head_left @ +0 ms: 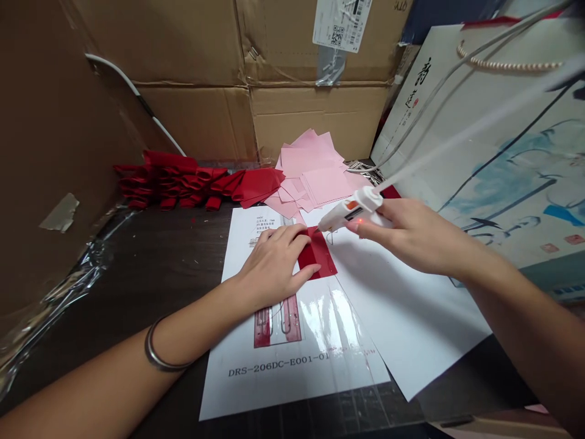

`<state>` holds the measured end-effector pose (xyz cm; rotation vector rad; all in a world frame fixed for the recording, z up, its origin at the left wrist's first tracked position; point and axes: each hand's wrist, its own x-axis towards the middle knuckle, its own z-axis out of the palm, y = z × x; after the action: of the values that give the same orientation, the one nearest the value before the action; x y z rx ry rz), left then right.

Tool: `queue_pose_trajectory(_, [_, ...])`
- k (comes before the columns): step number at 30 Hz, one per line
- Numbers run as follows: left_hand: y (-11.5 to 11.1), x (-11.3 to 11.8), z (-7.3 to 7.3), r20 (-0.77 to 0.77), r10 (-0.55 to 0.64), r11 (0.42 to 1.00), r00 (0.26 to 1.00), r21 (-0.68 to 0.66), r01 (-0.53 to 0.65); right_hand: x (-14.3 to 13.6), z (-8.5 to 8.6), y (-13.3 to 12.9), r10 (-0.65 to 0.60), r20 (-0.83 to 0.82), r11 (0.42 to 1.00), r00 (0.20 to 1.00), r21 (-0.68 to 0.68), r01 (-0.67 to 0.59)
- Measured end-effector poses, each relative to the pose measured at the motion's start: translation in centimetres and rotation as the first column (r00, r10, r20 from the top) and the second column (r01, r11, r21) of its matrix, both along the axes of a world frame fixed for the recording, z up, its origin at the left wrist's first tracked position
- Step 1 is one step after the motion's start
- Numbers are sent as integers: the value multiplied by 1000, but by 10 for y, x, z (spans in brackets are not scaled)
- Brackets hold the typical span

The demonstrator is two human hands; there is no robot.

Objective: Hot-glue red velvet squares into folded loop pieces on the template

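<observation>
My right hand (402,235) is wrapped round a white hot glue gun (350,210), whose nozzle points down to the left. The tip is at the upper part of a small red square piece (323,259), perhaps fabric or paper; contact is unclear. My left hand (278,262) lies over the left side of that piece, fingers spread and thumb apart, pressing it down. Beneath is a printed sheet (247,390) under clear film, with a picture of a red strip with clip shapes. A small wire clip (332,236) lies just right of the red piece.
Folded red pieces (178,183) are heaped at the back left, beside a pile of pink squares (315,167). Metal clips (368,171) lie behind. Cardboard (315,122) walls the back and left. A large paper bag (493,152) stands right, with a cable (425,110) before it.
</observation>
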<state>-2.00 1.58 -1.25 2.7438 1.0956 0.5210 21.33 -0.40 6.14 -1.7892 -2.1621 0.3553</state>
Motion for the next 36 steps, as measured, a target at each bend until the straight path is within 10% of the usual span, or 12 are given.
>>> queue_pose_trajectory(10, [1, 1, 2, -39, 5, 1000, 999, -13, -5, 11, -65, 13, -311, -211, 938, 927, 86, 334])
queue_pose_trajectory(20, [1, 0, 0, -20, 2, 1000, 1000, 5, -2, 5, -35, -48, -314, 357, 932, 880, 291, 215])
queue_pose_trajectory(24, [0, 0, 0, -20, 2, 1000, 1000, -1, -2, -16, -32, -36, -118, -28, 993, 993, 29, 119])
queue_pose_trajectory(36, [-1, 0, 1, -18, 1, 1000, 1000, 17, -1, -40, -61, 34, -275, -599, 902, 752, -431, -13])
